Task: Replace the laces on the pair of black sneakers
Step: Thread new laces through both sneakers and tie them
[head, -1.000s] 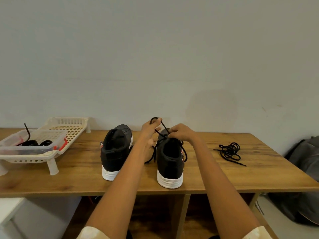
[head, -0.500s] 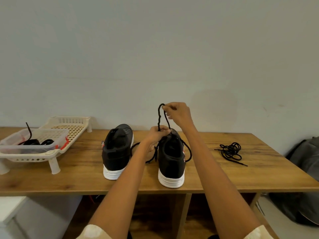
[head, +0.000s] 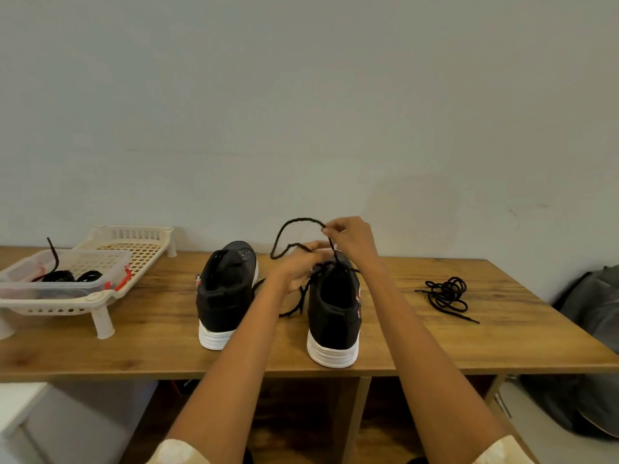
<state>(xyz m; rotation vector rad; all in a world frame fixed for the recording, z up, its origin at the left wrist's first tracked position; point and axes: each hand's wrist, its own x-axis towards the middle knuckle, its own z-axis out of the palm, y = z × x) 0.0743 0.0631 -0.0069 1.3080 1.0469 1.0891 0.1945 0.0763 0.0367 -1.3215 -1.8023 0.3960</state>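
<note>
the right hand [head: 350, 241] pinches a black lace [head: 294, 231] above the right sneaker [head: 333, 306], the lace arching in a loop over to the left hand [head: 298, 266], whose fingers curl round it at the shoe's tongue (much of the eyelet row is hidden behind the two hands). just beside it stands the left sneaker [head: 226, 289], unlaced. on the wooden table [head: 150, 329], well to the right, lies a tangled spare lace [head: 447, 293]. far left, a cream rack [head: 100, 259] carries a clear tub [head: 63, 279] of black laces.
</note>
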